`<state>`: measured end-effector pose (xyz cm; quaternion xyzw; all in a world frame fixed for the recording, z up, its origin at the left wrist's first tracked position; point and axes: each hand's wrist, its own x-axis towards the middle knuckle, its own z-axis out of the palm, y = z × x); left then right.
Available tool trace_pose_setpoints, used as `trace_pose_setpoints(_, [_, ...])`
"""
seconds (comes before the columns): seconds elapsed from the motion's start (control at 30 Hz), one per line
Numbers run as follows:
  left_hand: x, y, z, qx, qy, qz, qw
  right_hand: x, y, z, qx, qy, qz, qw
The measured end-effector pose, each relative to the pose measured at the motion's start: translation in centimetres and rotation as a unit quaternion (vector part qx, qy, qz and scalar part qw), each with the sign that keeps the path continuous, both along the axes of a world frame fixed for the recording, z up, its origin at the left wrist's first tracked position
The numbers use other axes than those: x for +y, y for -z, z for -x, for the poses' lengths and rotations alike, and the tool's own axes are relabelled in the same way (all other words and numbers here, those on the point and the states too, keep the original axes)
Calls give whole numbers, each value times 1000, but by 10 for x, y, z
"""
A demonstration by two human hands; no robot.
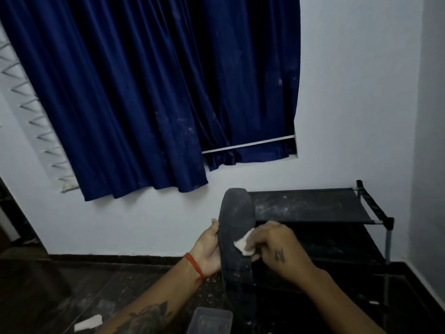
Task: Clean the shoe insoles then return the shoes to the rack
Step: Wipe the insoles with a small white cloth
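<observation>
A dark grey insole point(237, 222) stands upright in front of me, toe end up, dusted with pale specks. My left hand point(208, 249) grips its left edge near the middle. My right hand point(277, 244) presses a small white wipe point(243, 244) against the insole's right side. Behind the hands stands a black shoe rack point(313, 208) with a dusty fabric top shelf. Below the insole a dark shape drops toward the floor; I cannot tell whether it is a shoe.
A clear plastic container point(209, 320) sits at the bottom edge near my left forearm. A white scrap point(88, 323) lies on the dark speckled floor at the lower left. A blue curtain point(144, 92) hangs on the white wall behind.
</observation>
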<state>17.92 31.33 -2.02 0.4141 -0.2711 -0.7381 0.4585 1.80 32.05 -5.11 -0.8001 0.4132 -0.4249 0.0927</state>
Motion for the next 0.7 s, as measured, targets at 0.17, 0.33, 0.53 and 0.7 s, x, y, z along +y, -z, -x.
trace_pose_setpoints(0.17, [-14,-15,24,4,-28,-4,1000,-1,-7,-8,-37,-43,24,998])
trace_pose_setpoints(0.33, [-18,-31,30,21,-12,-16,1000,-18,2,13,-46,-61,10,997])
trace_pose_setpoints(0.53, [-22,-37,41,-3,30,4,1000,-29,-9,29,-55,2,29,998])
trace_pose_setpoints(0.7, [-34,-31,52,-14,12,1,1000,-19,-4,26,-80,-22,25,996])
